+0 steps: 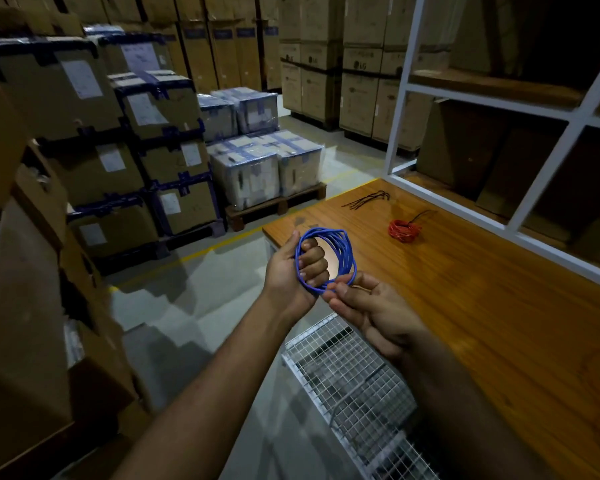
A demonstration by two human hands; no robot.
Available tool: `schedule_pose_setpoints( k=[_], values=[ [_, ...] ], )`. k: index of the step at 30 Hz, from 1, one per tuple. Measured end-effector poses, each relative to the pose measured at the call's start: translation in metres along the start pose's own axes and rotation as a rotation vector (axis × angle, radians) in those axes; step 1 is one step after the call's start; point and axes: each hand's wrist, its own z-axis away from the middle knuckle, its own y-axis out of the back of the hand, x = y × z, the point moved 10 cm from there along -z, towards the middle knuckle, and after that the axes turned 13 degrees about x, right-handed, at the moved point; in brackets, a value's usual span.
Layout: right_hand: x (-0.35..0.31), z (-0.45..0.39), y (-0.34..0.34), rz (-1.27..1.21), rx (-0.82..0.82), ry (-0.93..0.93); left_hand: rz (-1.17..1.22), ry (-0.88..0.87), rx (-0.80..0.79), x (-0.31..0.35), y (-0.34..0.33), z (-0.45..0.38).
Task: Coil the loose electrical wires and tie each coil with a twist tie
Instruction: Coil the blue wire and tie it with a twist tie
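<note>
My left hand [293,271] is curled tight round one side of the blue wire coil [329,259], held up just off the worktop [482,306] corner. My right hand [368,306] pinches the coil's lower edge. A tied red wire coil [405,231] and loose black twist ties [366,199] lie further back on the worktop

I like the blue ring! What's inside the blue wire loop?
Inside the blue wire coil you see the left hand's curled fingers gripping it, then table showing through. The palm side is hidden.
</note>
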Motion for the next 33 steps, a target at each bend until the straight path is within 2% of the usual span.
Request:
schedule_pose_setpoints(
  k=[2, 5, 10, 14, 19, 21, 23, 25, 27, 33],
  values=[
    [0.004, 0.0, 0.0, -0.103, 0.019, 0.024, -0.001, -0.042, 0.036, 0.002, 0.0, 0.002],
    [0.01, 0.001, 0.003, -0.133, 0.066, 0.087, -0.004, -0.077, 0.066, 0.001, 0.002, 0.002],
    [0.005, 0.003, 0.011, 0.019, 0.143, 0.193, -0.025, -0.099, 0.124, -0.005, 0.012, 0.004],
    [-0.001, 0.004, 0.014, 0.267, 0.182, 0.257, -0.015, -0.057, 0.153, -0.013, 0.018, 0.005],
    [-0.032, -0.003, 0.028, 1.025, 0.292, 0.467, -0.024, -0.002, 0.16, -0.017, 0.025, 0.007],
    [-0.059, 0.0, 0.021, 1.074, 0.293, 0.612, -0.091, 0.015, 0.146, -0.019, 0.023, 0.01],
    [-0.084, 0.006, 0.001, 1.136, 0.242, 0.807, -0.184, 0.042, 0.137, -0.025, 0.02, 0.014],
    [-0.082, 0.0, -0.021, 1.284, 0.107, 0.806, -0.254, 0.066, 0.126, -0.032, 0.016, 0.019],
    [-0.065, -0.008, -0.026, 1.305, 0.015, 0.701, -0.287, 0.076, 0.14, -0.033, 0.014, 0.021],
    [-0.057, 0.002, -0.022, 1.213, 0.15, 0.877, -0.372, 0.096, 0.327, -0.027, 0.03, 0.024]
  ],
)
